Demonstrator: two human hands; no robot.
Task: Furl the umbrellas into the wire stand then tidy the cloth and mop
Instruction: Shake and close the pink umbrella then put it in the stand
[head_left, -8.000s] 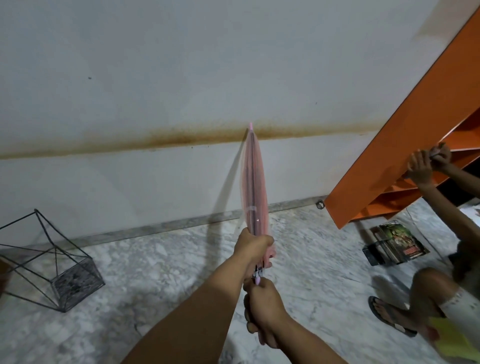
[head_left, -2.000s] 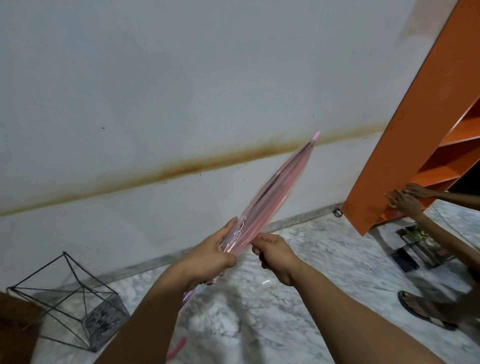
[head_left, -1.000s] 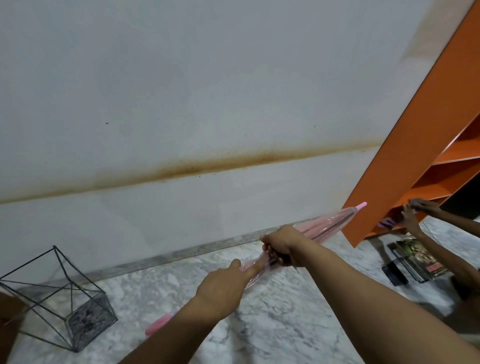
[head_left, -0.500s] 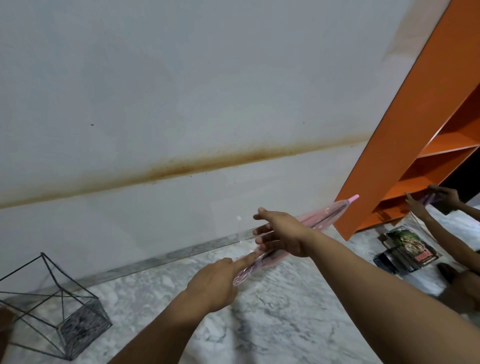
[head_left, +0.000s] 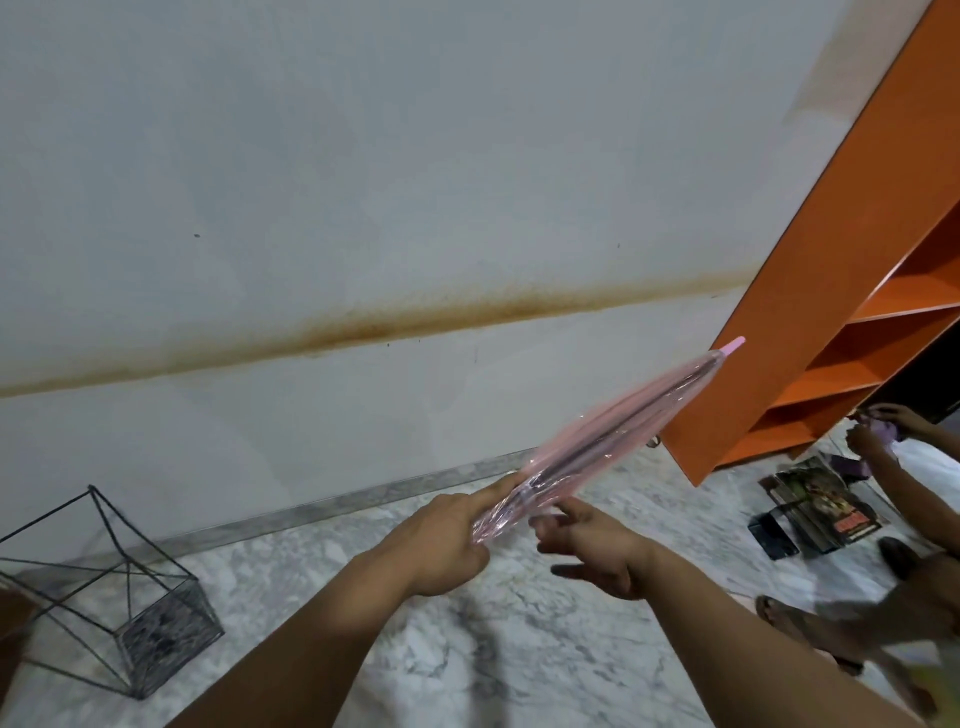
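A closed pink see-through umbrella (head_left: 623, 431) slants up to the right, its pink tip near the orange shelf. My left hand (head_left: 441, 540) grips its lower part, with the forefinger stretched along the folds. My right hand (head_left: 592, 551) is just right of it with spread fingers, a fingertip touching the plastic near the grip. The umbrella's handle is hidden behind my left hand. The black wire stand (head_left: 119, 597) sits on the marble floor at the far left, with nothing in it. No cloth or mop shows.
An orange shelf unit (head_left: 810, 291) leans in at the right. Another person's hands (head_left: 883, 426) work at its lowest shelf, a sandalled foot (head_left: 795, 618) beside me. Books (head_left: 815, 499) lie on the floor there. A stained white wall stands ahead.
My right hand has let go of the umbrella's middle and dropped beside my left hand. The umbrella has tilted up a little. The view has shifted slightly.
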